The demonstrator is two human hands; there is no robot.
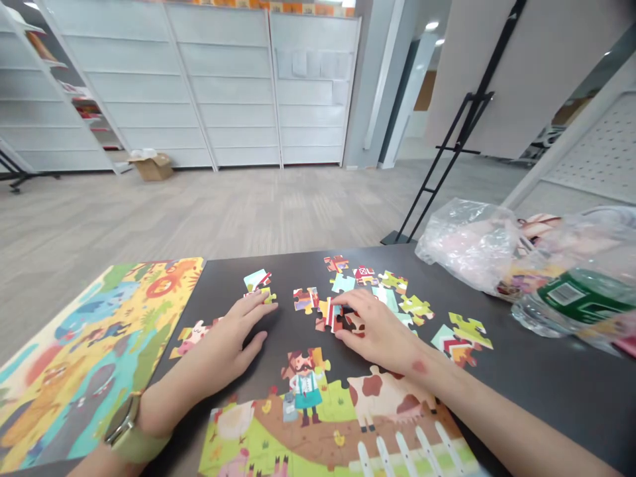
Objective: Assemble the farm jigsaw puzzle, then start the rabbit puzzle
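Observation:
My left hand (pixel 238 338) lies over the dark table with fingers spread, holding nothing. Its fingertips reach a yellow-green jigsaw piece (pixel 269 295), and a piece with a pink pig (pixel 193 336) lies beside the wrist. My right hand (pixel 372 324) has thumb and index finger at the right edge of a red-and-white jigsaw piece (pixel 325 314); the other fingers are curled and partly hidden. Below both hands is a partly joined farm jigsaw puzzle (pixel 342 430), with a farmer (pixel 305 387) and a brown-spotted cow along its upper side.
Several loose pieces, among them a red barn piece (pixel 364 274) and a green piece (pixel 417 308), surround my right hand. An animal picture sheet (pixel 124 331) lies at left. A plastic bottle (pixel 566 301) and a clear plastic bag (pixel 467 242) are at right.

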